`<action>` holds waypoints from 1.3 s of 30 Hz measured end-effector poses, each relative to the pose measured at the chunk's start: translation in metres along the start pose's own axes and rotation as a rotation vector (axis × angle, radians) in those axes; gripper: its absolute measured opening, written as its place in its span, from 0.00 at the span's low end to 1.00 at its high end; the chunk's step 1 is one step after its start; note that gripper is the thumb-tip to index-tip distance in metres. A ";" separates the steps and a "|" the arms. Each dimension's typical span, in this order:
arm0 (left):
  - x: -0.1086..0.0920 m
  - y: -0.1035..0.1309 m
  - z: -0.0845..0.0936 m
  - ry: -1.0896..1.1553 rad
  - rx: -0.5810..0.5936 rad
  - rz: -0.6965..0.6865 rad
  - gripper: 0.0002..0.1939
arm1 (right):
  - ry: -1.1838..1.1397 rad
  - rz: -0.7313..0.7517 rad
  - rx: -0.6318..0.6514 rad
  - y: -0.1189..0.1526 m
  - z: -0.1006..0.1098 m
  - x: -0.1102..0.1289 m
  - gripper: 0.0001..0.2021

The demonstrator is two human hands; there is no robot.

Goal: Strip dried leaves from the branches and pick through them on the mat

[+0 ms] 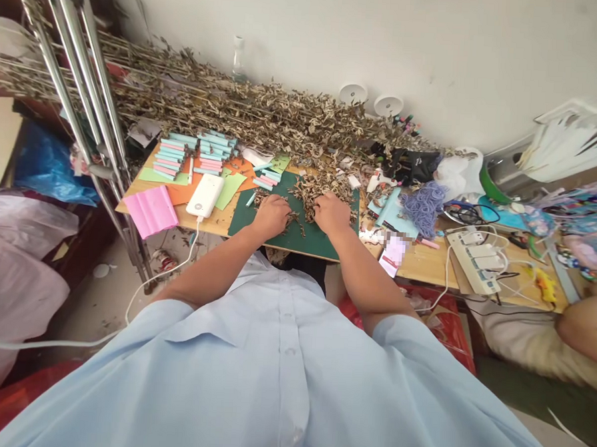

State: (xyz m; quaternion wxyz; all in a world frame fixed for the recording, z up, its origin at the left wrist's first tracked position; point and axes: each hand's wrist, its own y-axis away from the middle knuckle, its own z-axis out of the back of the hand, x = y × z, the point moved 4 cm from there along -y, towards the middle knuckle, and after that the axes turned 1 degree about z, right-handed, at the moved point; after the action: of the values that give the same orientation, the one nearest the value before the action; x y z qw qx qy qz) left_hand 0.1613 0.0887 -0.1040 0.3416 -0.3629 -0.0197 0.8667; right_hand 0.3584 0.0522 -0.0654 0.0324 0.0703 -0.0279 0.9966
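A green cutting mat (317,244) lies on the table in front of me, with a heap of crumbled dried leaves (325,185) on it. My left hand (273,215) is on the mat's left part, fingers curled down and together over dried leaf bits. Against the heap's right side, my right hand (332,214) has its fingers bent in among the leaves. Both hands' fingertips are partly hidden. Just left of my left hand lie a small blue paper roll (250,198) and other leaf crumbs.
Long dried stalks (225,103) stretch along the wall. Stacked blue and pink paper rolls (172,157), a white power bank (204,195) and pink paper (150,212) lie left. Rightward are a glue gun (381,181), purple yarn (422,208), a phone (393,255) and a power strip (474,261).
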 end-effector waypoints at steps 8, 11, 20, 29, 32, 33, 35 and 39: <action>-0.006 0.001 0.006 0.034 -0.043 -0.028 0.10 | -0.251 -0.079 -0.149 0.002 0.005 -0.014 0.12; -0.009 -0.005 0.006 0.080 -0.072 -0.023 0.09 | -0.423 -0.140 -0.239 0.006 0.012 -0.028 0.13; -0.032 -0.015 0.001 0.145 -0.049 -0.024 0.08 | -0.115 0.006 -0.039 0.002 0.002 0.002 0.12; -0.027 -0.008 0.007 0.193 -0.067 0.035 0.07 | -0.549 -0.120 -0.282 0.001 0.023 -0.025 0.11; -0.027 -0.013 0.011 0.302 -0.083 0.149 0.10 | -0.829 -0.236 -0.484 0.004 0.034 -0.046 0.14; -0.029 -0.015 0.013 0.354 -0.087 0.181 0.12 | -0.912 -0.270 -0.531 0.005 0.037 -0.049 0.16; -0.036 -0.022 0.014 0.475 -0.091 0.214 0.15 | -1.081 -0.322 -0.552 0.007 0.038 -0.048 0.19; -0.053 -0.037 0.016 0.695 -0.099 0.183 0.18 | -1.351 -0.348 -0.448 0.009 0.036 -0.024 0.22</action>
State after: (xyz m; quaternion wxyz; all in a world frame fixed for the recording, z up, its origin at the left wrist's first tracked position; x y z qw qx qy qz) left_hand 0.1992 0.0883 -0.0496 0.2309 -0.6523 0.0881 0.7165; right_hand 0.3865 0.0396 -0.0338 0.1794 0.6645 -0.2336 0.6868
